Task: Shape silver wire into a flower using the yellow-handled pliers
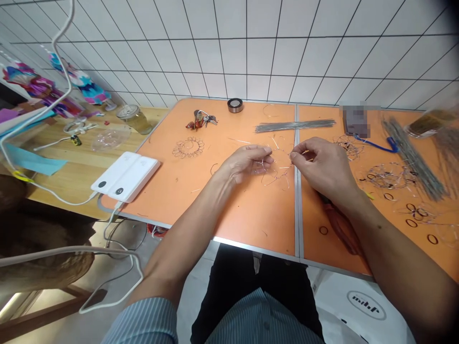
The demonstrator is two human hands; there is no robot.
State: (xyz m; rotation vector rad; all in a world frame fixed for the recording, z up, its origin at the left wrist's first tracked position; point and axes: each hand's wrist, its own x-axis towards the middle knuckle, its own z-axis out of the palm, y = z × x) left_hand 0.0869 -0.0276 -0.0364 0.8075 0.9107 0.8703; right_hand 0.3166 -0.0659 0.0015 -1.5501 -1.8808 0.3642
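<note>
Over the orange table (229, 215) I hold a round wire frame (276, 177) made of thin loops. My left hand (247, 162) is closed around its left side, thumb above the curled fingers. At its right edge, the thumb and fingertips of my right hand (321, 162) pinch the thin wire; the fingertips hide the exact spot. Red-handled pliers (340, 227) lie under my right forearm, partly covered by it. A similar looped wire ring (188, 147) rests flat to the left. Behind my hands lies a bundle of straight wires (294, 125).
Tangled wire pieces (389, 177), small dark rings (411, 223) and another wire bundle (414, 157) spread across the right. Tape (235, 105) and keys (204, 119) sit at the back. A white power bank (125, 177) with cables stands left, near a glass jar (134, 119).
</note>
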